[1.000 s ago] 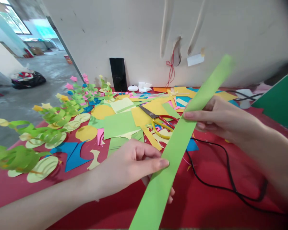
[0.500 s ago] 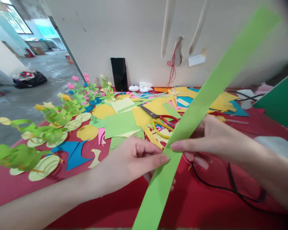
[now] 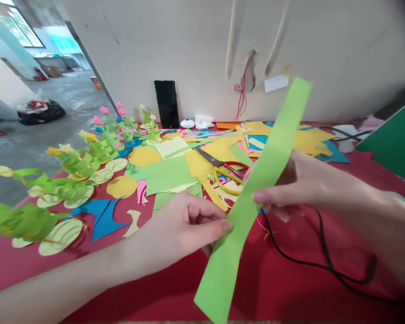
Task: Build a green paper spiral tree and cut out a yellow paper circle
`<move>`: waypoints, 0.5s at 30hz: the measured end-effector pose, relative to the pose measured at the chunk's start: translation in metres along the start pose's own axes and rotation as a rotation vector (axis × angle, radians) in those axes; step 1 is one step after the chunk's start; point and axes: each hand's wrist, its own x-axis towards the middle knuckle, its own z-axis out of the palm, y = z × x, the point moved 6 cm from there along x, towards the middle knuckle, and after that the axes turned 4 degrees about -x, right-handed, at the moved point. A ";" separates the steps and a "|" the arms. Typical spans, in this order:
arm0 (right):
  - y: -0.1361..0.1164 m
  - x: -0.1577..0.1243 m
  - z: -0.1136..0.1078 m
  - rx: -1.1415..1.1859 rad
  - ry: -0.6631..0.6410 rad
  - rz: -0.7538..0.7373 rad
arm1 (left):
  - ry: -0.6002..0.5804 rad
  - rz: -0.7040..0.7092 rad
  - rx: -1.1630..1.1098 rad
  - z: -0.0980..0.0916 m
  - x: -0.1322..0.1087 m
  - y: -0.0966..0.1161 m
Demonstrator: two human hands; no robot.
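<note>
Hands pinch one green paper strip (image 3: pixel 275 148), left hand (image 3: pixel 182 229) low, right hand (image 3: pixel 307 184) higher, above red table (image 3: pixel 290 288).

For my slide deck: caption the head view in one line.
Left hand and right hand pinch a green paper strip over a red table strewn with paper cutouts and scissors.

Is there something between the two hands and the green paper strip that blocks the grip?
Nothing visible does. The left hand pinches the green paper strip at its lower part, and the right hand pinches it higher up. The scissors and black cable lie on the red table behind it.
</note>
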 end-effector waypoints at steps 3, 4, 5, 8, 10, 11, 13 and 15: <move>-0.002 0.001 0.002 -0.008 0.029 0.011 | 0.048 0.021 0.096 -0.003 0.001 -0.002; -0.003 0.001 0.002 0.005 0.055 0.010 | 0.065 0.032 0.112 -0.004 0.001 -0.002; -0.004 0.001 0.003 0.017 0.078 0.009 | 0.081 0.047 0.115 -0.005 0.002 -0.002; -0.006 0.000 0.011 0.037 0.114 0.001 | 0.113 0.097 0.100 -0.007 0.002 0.001; -0.006 -0.001 0.017 0.039 0.139 -0.005 | 0.151 0.130 0.140 -0.010 0.002 0.003; -0.006 -0.001 0.020 0.040 0.158 -0.019 | 0.181 0.151 0.172 -0.013 0.001 0.005; -0.008 -0.003 0.022 0.018 0.204 -0.070 | 0.226 0.181 0.223 -0.017 0.000 0.009; -0.013 -0.007 0.019 -0.041 0.283 -0.138 | 0.230 0.169 0.227 -0.019 0.001 0.010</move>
